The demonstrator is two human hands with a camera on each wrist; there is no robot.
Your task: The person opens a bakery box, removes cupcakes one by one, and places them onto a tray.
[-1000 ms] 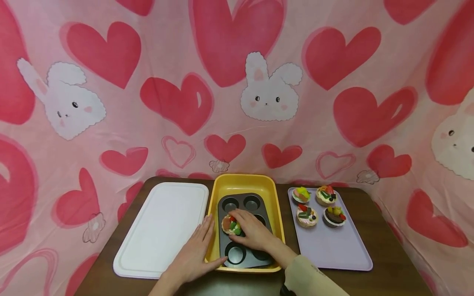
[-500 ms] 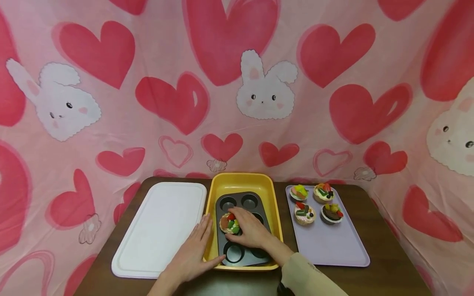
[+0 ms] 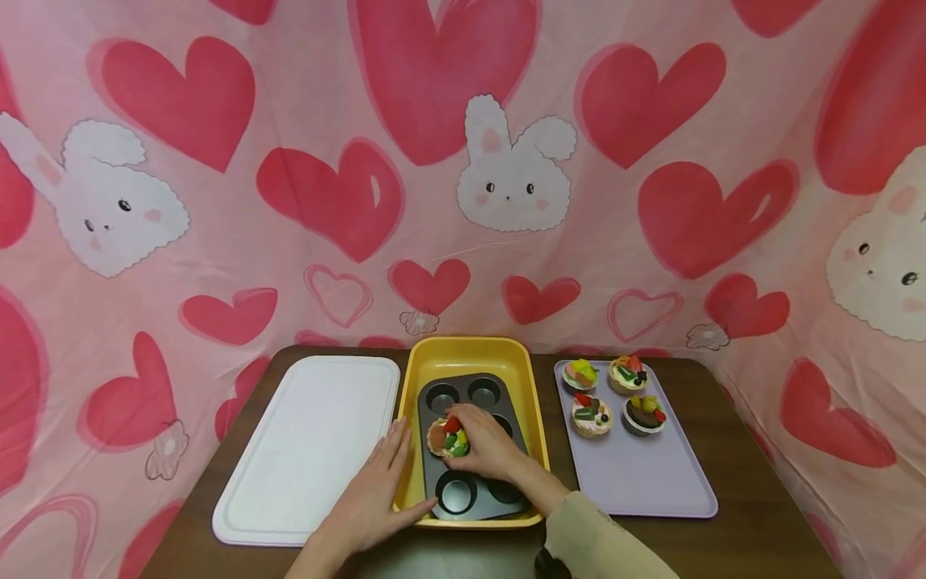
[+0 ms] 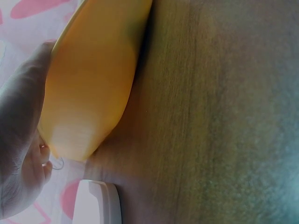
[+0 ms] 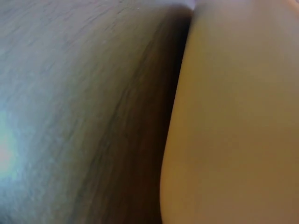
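Observation:
A toy fruit tart (image 3: pixel 443 438) with red, yellow and green toppings sits over the middle left cup of a dark muffin tin (image 3: pixel 463 388). My right hand (image 3: pixel 486 444) grips it from the right, fingers at its far edge and thumb at its near edge. The tin lies inside a deep yellow tray (image 3: pixel 470 354). At the tray's left front side rests my left hand (image 3: pixel 372 492), fingers straight and thumb spread along the front rim. In the left wrist view this hand (image 4: pixel 21 126) lies along the rim of the yellow tray (image 4: pixel 88 84). The right wrist view shows only the tray's outer wall (image 5: pixel 233 116) and tabletop.
A white board (image 3: pixel 311 450) lies left of the yellow tray. To the right, a lilac tray (image 3: pixel 637 482) holds several toy cupcakes and tarts, including a dark chocolate one (image 3: pixel 644 416), at its back end. A pink heart-patterned cloth (image 3: pixel 434 233) hangs behind the brown table (image 3: pixel 752 466).
The head view has shifted slightly, so the whole scene sits a little further left. Both hands and the fruit tart keep nearly the same places relative to the muffin tin.

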